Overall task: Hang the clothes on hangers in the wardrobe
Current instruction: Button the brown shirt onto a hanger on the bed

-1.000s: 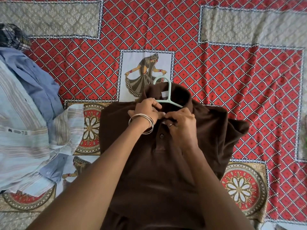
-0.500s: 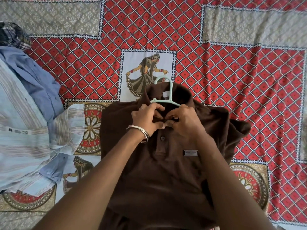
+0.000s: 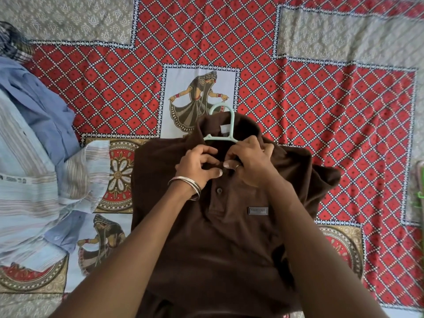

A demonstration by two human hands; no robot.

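A dark brown polo shirt (image 3: 220,244) lies flat on the bed, front up, with a pale green plastic hanger (image 3: 223,125) inside it. The hanger's hook sticks out above the collar. My left hand (image 3: 197,166) pinches the left edge of the shirt's button placket just below the collar. My right hand (image 3: 250,164) pinches the opposite edge, its thumb tip close to the left thumb. One dark button (image 3: 219,190) shows below my hands. A small grey label (image 3: 258,210) sits on the chest.
The patterned red bedsheet (image 3: 321,111) covers the whole surface. A pile of striped and blue shirts (image 3: 34,157) lies at the left. A dark checked garment (image 3: 11,42) sits at the far left top. Something green (image 3: 421,191) shows at the right edge.
My hands have stayed at the collar opening, shifting slightly down the placket. My right forearm has moved aside, uncovering the chest label.
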